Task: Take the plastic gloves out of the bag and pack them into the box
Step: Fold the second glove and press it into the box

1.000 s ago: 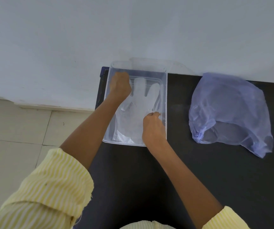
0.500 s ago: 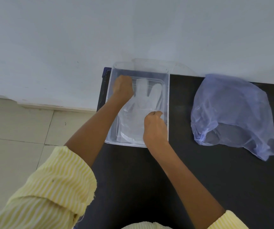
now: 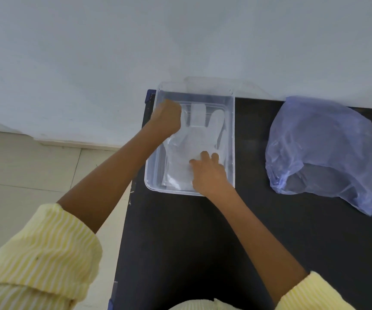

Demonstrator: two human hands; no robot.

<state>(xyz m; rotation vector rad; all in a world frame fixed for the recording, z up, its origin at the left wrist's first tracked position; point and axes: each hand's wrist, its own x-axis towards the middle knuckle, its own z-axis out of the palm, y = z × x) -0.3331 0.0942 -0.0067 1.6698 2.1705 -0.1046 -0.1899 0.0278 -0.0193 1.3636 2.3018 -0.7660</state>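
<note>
A clear plastic box (image 3: 231, 139) stands at the far left corner of the black table (image 3: 203, 242). Clear plastic gloves (image 3: 196, 133) lie flat inside it, fingers pointing to the wall. My left hand (image 3: 166, 119) is curled in the box's far left corner, pressed on the glove's edge; whether it grips the glove is hidden. My right hand (image 3: 209, 173) rests on the glove's cuff end at the near side, fingers spread flat. A crumpled pale blue plastic bag (image 3: 324, 153) lies to the right of the box, its mouth facing me.
A white wall runs right behind the box and bag. The table's left edge is beside the box, with beige floor tiles (image 3: 23, 175) below. My yellow striped sleeves (image 3: 39, 260) fill the near part of the view.
My right hand's fingers have uncurled and now lie flat on the glove. The left hand stays in the far left corner. The view has shifted slightly.
</note>
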